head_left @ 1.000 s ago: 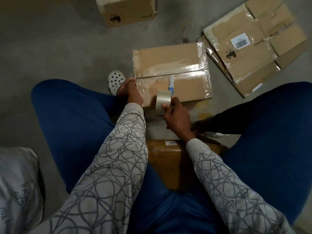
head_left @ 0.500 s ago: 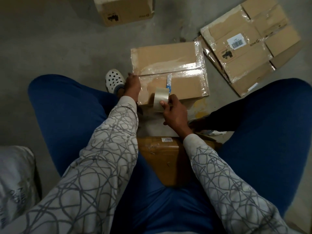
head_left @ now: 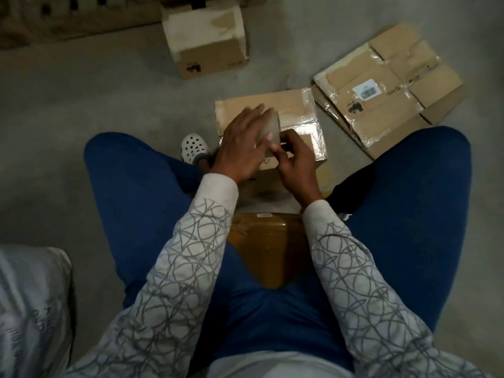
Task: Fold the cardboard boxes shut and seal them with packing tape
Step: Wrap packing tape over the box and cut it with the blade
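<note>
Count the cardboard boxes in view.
4: upright brown cardboard box at top; taped box at centre; flattened box at right; orange-brown box between the knees. Another may lie beneath the flattened one.

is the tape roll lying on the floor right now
No, the left hand grips the tape roll above the taped box, and the right hand pinches at its near edge.

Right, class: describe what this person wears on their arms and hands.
The left sleeve and right sleeve are long, pale grey, printed with darker looping scribble lines, ending in plain cuffs. The left hand and right hand are bare, without gloves.
</note>
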{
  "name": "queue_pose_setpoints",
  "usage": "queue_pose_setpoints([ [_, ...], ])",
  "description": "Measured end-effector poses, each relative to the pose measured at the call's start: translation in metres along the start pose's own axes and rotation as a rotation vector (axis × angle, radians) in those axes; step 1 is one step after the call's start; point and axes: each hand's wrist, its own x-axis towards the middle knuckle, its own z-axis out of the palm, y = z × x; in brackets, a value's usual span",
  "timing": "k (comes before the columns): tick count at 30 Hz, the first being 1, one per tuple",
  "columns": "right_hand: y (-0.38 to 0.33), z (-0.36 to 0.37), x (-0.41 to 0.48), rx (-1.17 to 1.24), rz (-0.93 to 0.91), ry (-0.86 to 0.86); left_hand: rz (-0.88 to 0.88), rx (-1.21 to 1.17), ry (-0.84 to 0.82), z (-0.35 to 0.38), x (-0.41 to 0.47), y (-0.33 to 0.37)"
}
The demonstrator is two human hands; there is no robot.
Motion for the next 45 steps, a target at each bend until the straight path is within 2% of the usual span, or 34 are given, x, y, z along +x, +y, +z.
queue_pose_setpoints([
  [6, -0.007, -0.023, -0.014, 0.096, 0.01, 0.047, 0.247, 0.272, 0.145, 0.025, -0.051, 0.021],
  [12, -0.016, -0.042, -0.03, 0.34, 0.184, 0.12, 0.387, 0.319, 0.233, 0.043, -0.073, 0.045],
  [15, -0.02, -0.05, -0.035, 0.36, 0.216, 0.08, 0.354, 0.195, 0.295, 0.045, -0.072, 0.054],
  [20, -0.019, -0.05, -0.048, 0.233, 0.118, -0.177, 0.167, -0.001, 0.469, 0.041, -0.062, 0.042],
  [22, -0.018, -0.05, -0.051, 0.159, 0.087, -0.203, 0.145, -0.017, 0.479, 0.037, -0.062, 0.04],
  [26, -0.017, -0.049, -0.052, 0.01, 0.011, -0.183, 0.115, -0.054, 0.493, 0.029, -0.063, 0.039],
  [31, -0.015, -0.047, -0.055, -0.117, -0.028, -0.168, 0.099, -0.064, 0.362, 0.022, -0.058, 0.035],
  [45, -0.02, -0.039, -0.06, -0.11, 0.007, 0.011, 0.144, -0.051, 0.439, 0.036, -0.05, 0.038],
])
